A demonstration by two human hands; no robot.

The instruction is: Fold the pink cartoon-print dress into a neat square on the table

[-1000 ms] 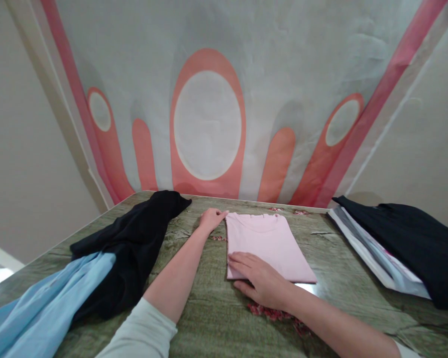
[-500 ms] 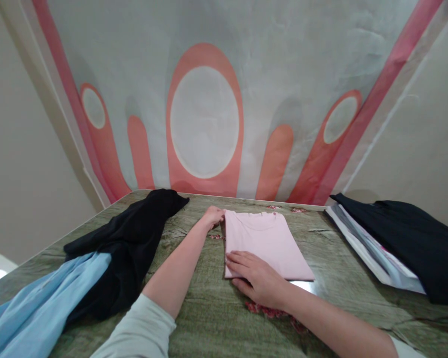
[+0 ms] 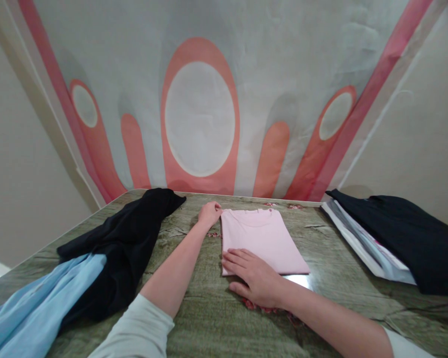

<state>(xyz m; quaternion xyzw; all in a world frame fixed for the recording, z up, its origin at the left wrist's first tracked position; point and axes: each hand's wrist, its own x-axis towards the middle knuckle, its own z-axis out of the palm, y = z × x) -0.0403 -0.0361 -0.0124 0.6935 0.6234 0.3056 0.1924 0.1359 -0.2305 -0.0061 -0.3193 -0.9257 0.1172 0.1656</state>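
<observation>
A folded pink T-shirt lies flat in the middle of the green patterned table, collar toward the wall. My left hand is at the shirt's far left corner, its fingers curled and pinching that corner. My right hand rests flat on the near left corner of the shirt, fingers spread, thumb on the table.
A black garment lies over a light blue one on the left of the table. On the right a stack of folded clothes sits with a black garment on top. A wall hanging with orange shapes stands behind the table.
My left hand's fingers, stretched out at the shirt's far corner a second ago, have curled into a pinch on it. My right hand stays on the near corner. The view has drifted slightly.
</observation>
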